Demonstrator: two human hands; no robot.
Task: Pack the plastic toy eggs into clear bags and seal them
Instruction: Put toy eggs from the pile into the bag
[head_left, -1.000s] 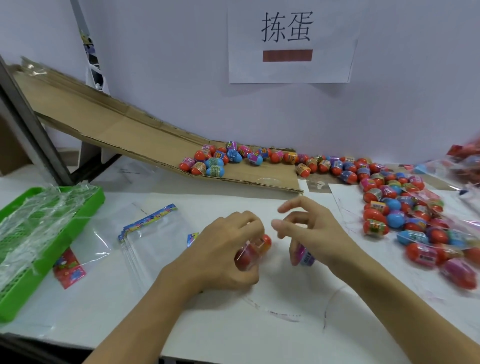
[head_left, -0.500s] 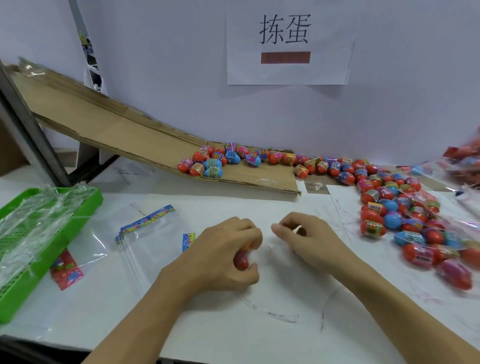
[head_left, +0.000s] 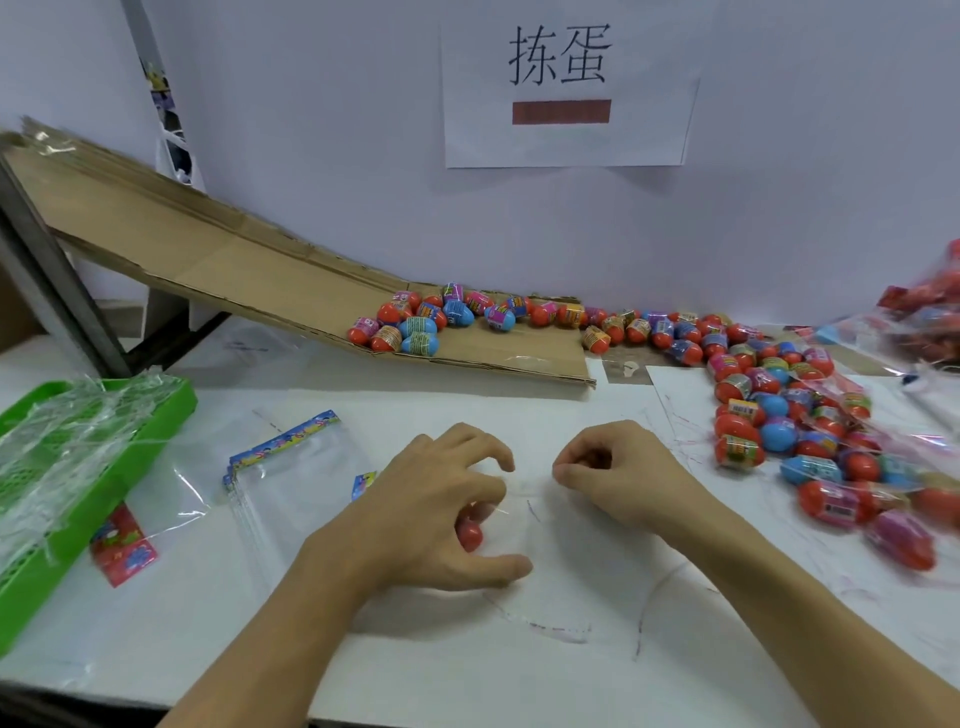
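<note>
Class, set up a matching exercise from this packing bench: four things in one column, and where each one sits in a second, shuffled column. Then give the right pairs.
Things
1. green basket
2. stack of empty clear bags
3. cardboard ramp
4. paper sign

Places
A. on the wall, top centre
B. far left edge of the table
C. slanting down from the upper left, eggs at its foot
D. flat on the table, just left of the left hand

Pairs: 1-B, 2-D, 3-C, 4-A
</note>
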